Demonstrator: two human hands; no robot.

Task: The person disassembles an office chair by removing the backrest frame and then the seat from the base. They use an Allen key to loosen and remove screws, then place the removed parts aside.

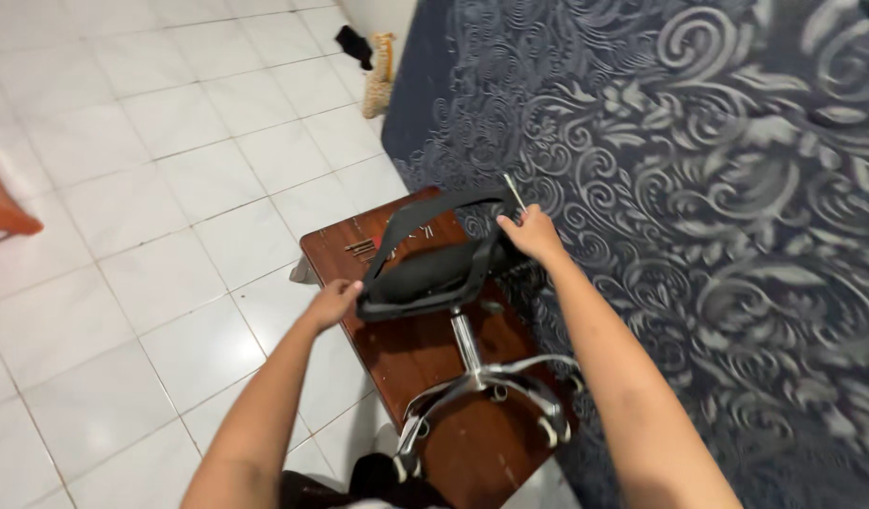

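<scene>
Nearest the camera, at about 6 o'clock, the chrome star base [486, 401] of an office chair points toward the viewer, its legs ending in small casters, with the chrome column [466, 341] running up from it toward 12 o'clock. The chair lies on its side across a small dark-brown wooden counter [406, 353], which stands on the white tiled floor [151, 188].

Further out, near the frame's centre, the black seat [425, 278] faces away. The left hand [332, 302] is curled on the seat's edge at roughly 9 o'clock of the seat, gripping it. The right hand [531, 234] is closed at the seat's 2 o'clock corner, pinching a thin metal tool [514, 192], with its fingers resting on the black armrest loop [425, 209].

To the right, from 1 to 5 o'clock, a dark blue patterned mattress [717, 217] stands touching or just beside the counter. Far off at 11 o'clock lie a black cloth [355, 44] and a striped soft toy [380, 71]; an orange object [2, 203] sits at the left edge, 9 o'clock.

The chair looks top-heavy and overhangs the counter, so a hard push on the tool could well roll it off toward the floor. The thin tool may also slip from its fastener and jab the holding hand.
</scene>
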